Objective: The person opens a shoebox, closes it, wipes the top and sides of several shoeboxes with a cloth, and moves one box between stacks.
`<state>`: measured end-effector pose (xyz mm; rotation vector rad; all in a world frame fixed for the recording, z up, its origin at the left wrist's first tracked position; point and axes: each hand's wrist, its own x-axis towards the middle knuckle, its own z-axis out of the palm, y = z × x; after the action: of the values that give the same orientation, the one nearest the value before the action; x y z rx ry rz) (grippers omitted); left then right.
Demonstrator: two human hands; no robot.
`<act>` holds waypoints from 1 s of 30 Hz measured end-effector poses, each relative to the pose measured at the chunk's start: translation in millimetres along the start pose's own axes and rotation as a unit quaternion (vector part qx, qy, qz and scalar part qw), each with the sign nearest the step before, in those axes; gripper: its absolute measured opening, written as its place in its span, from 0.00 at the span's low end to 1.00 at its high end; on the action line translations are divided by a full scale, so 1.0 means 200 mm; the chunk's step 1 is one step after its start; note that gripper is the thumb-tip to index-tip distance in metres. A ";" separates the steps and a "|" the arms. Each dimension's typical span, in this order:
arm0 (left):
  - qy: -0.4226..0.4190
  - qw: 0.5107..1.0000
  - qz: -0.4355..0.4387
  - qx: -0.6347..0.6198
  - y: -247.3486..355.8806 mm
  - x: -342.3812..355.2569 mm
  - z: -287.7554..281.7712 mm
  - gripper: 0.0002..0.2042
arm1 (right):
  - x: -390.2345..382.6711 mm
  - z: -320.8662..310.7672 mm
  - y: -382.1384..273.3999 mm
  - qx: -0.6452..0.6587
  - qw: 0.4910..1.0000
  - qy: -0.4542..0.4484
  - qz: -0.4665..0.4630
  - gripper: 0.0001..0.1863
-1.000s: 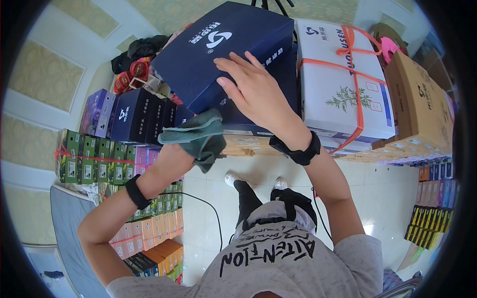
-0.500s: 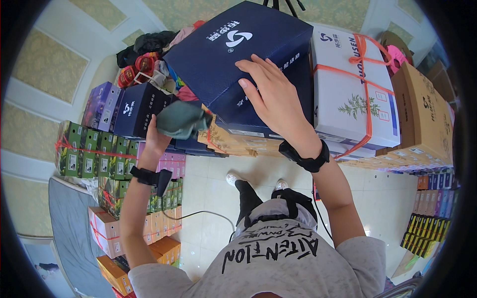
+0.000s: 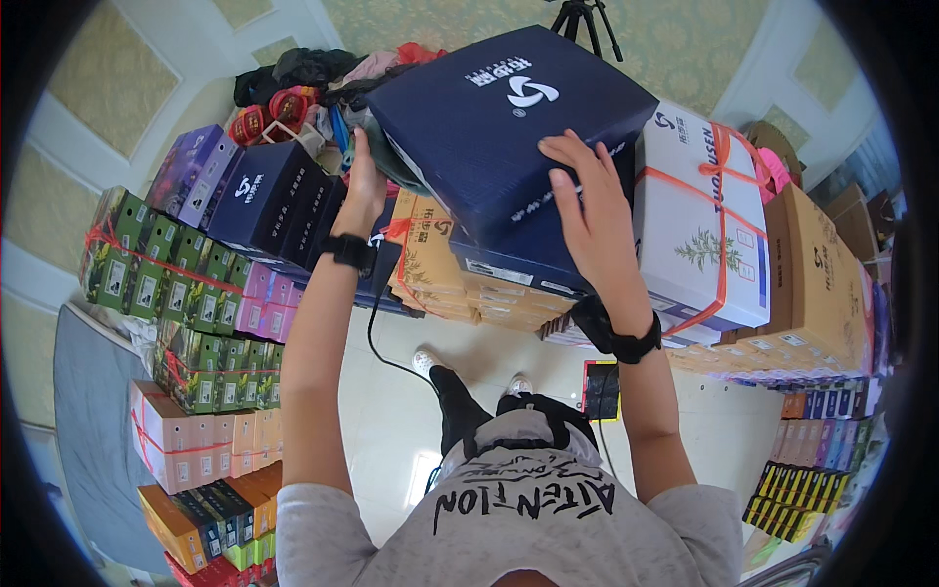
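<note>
A large dark blue shoe box (image 3: 460, 117) with a white emblem on its lid sits tilted on another dark blue box (image 3: 518, 269). My right hand (image 3: 592, 201) rests on the near right part of the upper box, fingers stretched out. At the box's left side is my left hand (image 3: 366, 186), seen edge-on with straight fingers. A dark green cloth (image 3: 399, 168) lies between that palm and the box; how the thumb holds it is hidden.
Tan boxes (image 3: 430, 259) stand under the blue ones. To the right is a white box (image 3: 699, 235) tied with red ribbon. Green boxes (image 3: 171, 264) are stacked at left, clothing (image 3: 313, 73) is piled behind, and a tripod (image 3: 584, 20) stands at the back.
My left hand has brought the green cloth forward and right, against the blue box's left side. The upper box sits further right in view, with my right hand still on it.
</note>
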<state>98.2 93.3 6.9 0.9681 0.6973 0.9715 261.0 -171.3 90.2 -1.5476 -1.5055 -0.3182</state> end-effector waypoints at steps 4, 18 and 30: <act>-0.037 0.999 -0.012 0.025 0.00 -0.28 -0.01 0.32 | -0.08 -0.12 0.04 0.016 0.998 0.019 0.053 0.13; 0.001 0.958 0.036 0.284 -0.01 -1.01 0.13 0.29 | -0.16 -0.54 -0.61 0.060 0.966 0.165 -0.188 0.15; -0.158 0.962 -0.164 0.152 0.04 -0.89 -0.02 0.34 | 0.07 -0.33 -0.49 -0.022 0.999 -0.029 -0.014 0.14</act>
<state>18.4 -65.7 24.6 1.1992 0.7191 0.4100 203.8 -228.7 177.4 -1.5837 -1.5773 -0.3276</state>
